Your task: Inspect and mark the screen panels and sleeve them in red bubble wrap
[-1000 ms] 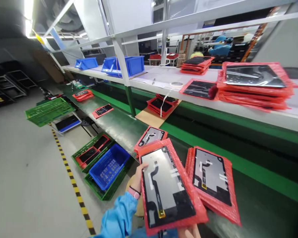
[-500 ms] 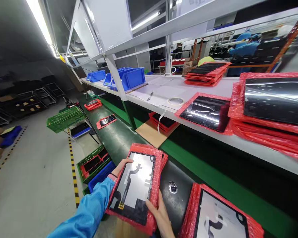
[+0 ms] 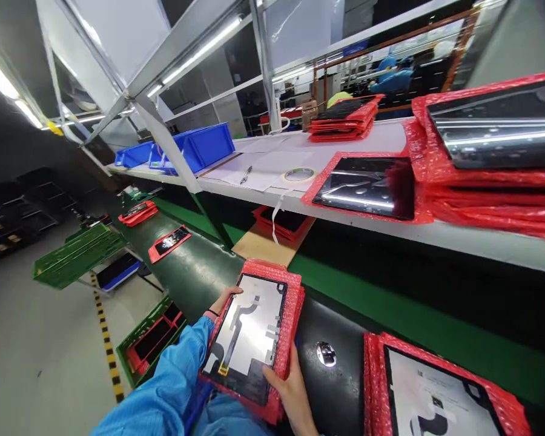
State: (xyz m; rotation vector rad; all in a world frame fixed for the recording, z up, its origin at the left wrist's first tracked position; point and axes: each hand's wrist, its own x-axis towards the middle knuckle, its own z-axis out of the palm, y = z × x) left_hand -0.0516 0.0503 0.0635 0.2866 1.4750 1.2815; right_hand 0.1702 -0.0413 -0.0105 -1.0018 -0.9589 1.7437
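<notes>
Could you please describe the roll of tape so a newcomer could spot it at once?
On the white upper bench, find the papers beside a pen. The roll of masking tape lies flat at their right end, the only ring there, just left of a red-wrapped panel.

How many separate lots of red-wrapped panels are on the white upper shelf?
3: a far stack at the shelf's distant end, a lone panel mid-shelf, and a tall near stack at right. More may lie beyond the frame.
</notes>
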